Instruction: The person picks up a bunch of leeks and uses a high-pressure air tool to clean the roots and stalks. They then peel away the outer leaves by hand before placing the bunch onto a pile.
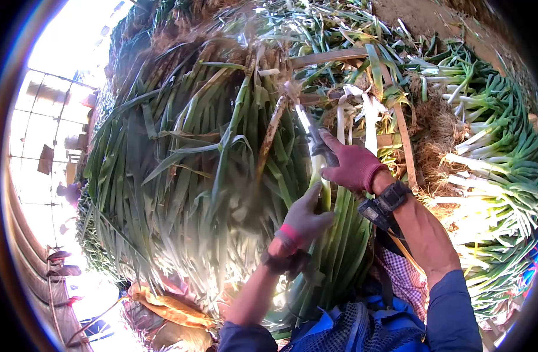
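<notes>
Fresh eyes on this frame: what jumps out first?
The big heap of long green leaves across the centre-left. Just right of centre, the red-gloved right hand and grey-gloved left hand at a white stem. At right, piled white-stemmed stalks with brown roots.

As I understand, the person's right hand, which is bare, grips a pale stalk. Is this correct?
Not quite: the right hand is not bare. The head view shows a reddish glove on it. It does grip the pale stalk.
</notes>
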### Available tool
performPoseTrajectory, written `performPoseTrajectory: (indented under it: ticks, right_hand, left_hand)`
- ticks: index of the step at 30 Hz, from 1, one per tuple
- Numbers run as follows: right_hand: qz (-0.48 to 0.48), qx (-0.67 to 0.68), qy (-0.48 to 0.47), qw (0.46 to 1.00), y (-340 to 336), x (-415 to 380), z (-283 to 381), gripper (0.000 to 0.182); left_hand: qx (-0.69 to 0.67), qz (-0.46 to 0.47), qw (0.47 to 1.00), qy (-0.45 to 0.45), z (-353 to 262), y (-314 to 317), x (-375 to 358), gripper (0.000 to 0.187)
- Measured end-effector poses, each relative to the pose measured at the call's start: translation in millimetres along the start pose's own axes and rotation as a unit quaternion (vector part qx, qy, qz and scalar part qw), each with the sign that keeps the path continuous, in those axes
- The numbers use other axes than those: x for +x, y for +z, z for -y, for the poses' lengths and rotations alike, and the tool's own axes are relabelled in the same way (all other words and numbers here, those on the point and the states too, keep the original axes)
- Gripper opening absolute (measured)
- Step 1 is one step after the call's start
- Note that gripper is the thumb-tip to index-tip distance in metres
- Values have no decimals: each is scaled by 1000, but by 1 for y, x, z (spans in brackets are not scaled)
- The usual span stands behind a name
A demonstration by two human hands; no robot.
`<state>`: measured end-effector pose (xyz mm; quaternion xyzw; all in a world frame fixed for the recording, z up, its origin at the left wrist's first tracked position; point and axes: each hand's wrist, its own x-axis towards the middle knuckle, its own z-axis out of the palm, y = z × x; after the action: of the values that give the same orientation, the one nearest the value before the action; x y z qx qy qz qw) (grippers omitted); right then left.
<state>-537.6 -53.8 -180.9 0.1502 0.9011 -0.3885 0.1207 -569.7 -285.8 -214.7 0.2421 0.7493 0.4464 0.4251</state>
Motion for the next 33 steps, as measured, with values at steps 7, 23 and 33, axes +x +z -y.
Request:
performPoseTrajectory:
  ticks: [7, 23, 33]
  right_hand:
    - [69, 14, 57, 996, 3, -25, -9, 103]
    - [52, 124, -56, 989, 16, -78, 7, 97]
    - [99, 182, -52, 977, 18, -82, -2, 98]
  left_hand:
    - [199, -144, 969, 0, -29, -55, 8, 37]
    - [385, -276, 876, 93, -16, -109, 19, 19]
    - [418, -227, 877, 67, -32, -101, -21, 25]
